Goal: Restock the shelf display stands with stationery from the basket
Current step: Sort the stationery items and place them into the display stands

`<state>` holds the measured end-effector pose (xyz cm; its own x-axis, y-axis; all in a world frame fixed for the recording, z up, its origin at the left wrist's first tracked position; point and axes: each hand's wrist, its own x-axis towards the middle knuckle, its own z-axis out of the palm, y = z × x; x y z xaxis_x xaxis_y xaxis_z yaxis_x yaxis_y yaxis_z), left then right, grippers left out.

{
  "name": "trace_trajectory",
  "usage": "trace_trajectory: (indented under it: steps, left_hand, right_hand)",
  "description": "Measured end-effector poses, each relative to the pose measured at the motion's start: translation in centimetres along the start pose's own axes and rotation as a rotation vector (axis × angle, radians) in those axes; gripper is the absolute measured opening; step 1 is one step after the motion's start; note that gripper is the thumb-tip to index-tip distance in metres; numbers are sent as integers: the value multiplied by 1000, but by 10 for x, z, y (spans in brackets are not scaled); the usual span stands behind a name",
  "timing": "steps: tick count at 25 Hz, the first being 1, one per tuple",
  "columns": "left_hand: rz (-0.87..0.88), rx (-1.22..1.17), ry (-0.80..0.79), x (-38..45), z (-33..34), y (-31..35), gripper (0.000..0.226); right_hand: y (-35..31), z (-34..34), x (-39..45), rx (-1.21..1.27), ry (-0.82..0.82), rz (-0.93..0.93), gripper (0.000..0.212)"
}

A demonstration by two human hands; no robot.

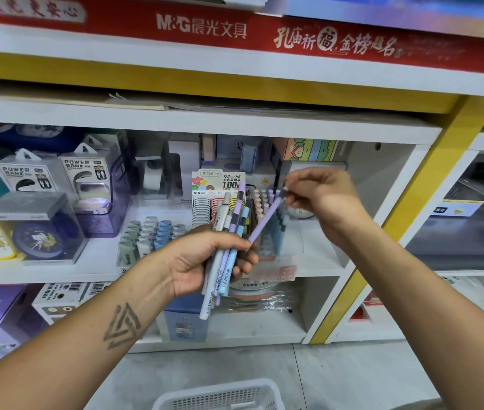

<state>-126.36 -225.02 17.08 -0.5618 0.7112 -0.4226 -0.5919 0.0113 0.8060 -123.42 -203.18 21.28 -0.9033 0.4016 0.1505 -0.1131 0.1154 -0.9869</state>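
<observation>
We face a white shelf (pixel 205 119) edged yellow, a white basket (pixel 220 395) on the grey floor. Near its middle, our left hand (pixel 205 261) grips pastel pens (pixel 226 250); our right hand (pixel 320 196) pinches one lilac pen (pixel 264 220) before the display stand (pixel 267 214).

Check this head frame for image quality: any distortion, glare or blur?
Head view: wide-angle bending bows the red shelf banner and yellow post; glare washes out the top right corner; the left hand with its pen bundle is fairly sharp, the white basket soft.
</observation>
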Motion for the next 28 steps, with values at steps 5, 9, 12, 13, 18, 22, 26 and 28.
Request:
trace_trajectory:
  steps: [5, 9, 12, 13, 18, 22, 26, 28]
  left_hand:
    - [-38, 37, 64, 4, -1, -3, 6]
    - [-46, 35, 72, 6, -2, -3, 8]
    - [-40, 11, 58, 8, -5, -4, 11]
    - [-42, 8, 54, 8, -7, -4, 11]
    - [-43, 21, 37, 8, -12, -3, 8]
    - [-35, 13, 37, 7, -9, -4, 14]
    - [-34, 3, 13, 7, -8, -5, 10]
    - [-36, 18, -15, 6, -8, -5, 8]
  right_hand:
    - [5, -18, 13, -398, 115, -243, 5]
    - [24, -7, 11, -833, 17, -438, 5]
    - [33, -1, 14, -984, 10, -478, 8]
    - [35, 0, 14, -995, 3, -476, 8]
    - [35, 2, 10, -964, -38, -478, 3]
    - [35, 4, 8, -962, -62, -443, 1]
    - [37, 6, 17, -1129, -45, -359, 13]
    - [36, 6, 20, -1212, -74, -282, 21]
